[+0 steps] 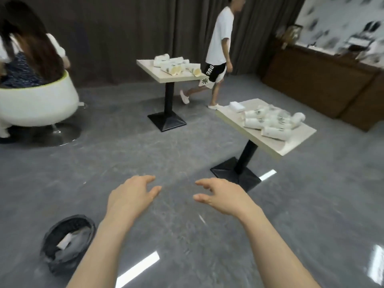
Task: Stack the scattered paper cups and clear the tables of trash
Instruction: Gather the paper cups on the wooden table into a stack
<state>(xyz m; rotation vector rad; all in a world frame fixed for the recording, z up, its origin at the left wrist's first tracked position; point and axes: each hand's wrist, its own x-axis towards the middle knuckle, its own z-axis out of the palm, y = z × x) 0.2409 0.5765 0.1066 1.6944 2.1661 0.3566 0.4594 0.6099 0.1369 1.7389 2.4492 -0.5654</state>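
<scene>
**Ann:** Hands first — the left hand [133, 196] and the right hand [223, 197] are both stretched out over bare floor, fingers loosely spread and a little curled, gripping nothing at all.

**Ben:** And the cups?

**Ann:** Ahead and to the right. The near table [268, 142] carries a heap of paper cups [272, 121], lying on their sides and overlapping, with a white napkin pack [236, 107] at the far-left corner. The closest cup lies with its long axis roughly along the table's front-right edge, mouth towards the left as far as I can tell.

**Ben:** So which hand gets there first?

**Ann:** The right one, I'd say — that table sits on its side, well apart from both hands though. A walk-up is needed before any reach.

**Ben:** Anything else in this head view?

**Ann:** A far table [176, 76] straight ahead with more tipped cups [176, 66], a person in a white shirt [220, 44] walking just behind it, someone seated in a white tub chair [37, 102] at left, and a dark waste bin [66, 244] on the floor just beside the left forearm, lined and holding some scraps.
</scene>
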